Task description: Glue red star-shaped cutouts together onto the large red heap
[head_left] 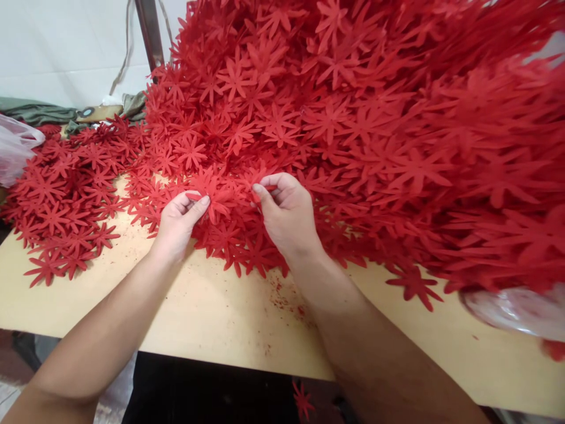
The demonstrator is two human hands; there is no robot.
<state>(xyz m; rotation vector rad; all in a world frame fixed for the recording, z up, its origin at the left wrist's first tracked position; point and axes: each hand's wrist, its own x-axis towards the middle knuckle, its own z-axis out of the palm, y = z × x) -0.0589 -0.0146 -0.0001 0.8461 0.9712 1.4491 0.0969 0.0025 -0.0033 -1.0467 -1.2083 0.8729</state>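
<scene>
Between thumb and fingers, my left hand [183, 221] pinches red flower-shaped cutouts [216, 194] with long narrow petals; several seem layered together. My right hand [289, 215] is closed in a pinch just to the right, its thumb and index fingertip on a red petal piece [256, 187]. Whether that piece is joined to the ones in my left hand, I cannot tell. Both hands are over the front edge of a big heap of the same red cutouts [282, 126].
A smaller spread of red cutouts [57, 200] lies at the left of the pale tabletop [198, 312]. Red crumbs dot the wood near the middle. A clear plastic bag [516, 309] sits at the right, a whitish bag [15, 147] at the far left. One cutout [302, 400] is below the table edge.
</scene>
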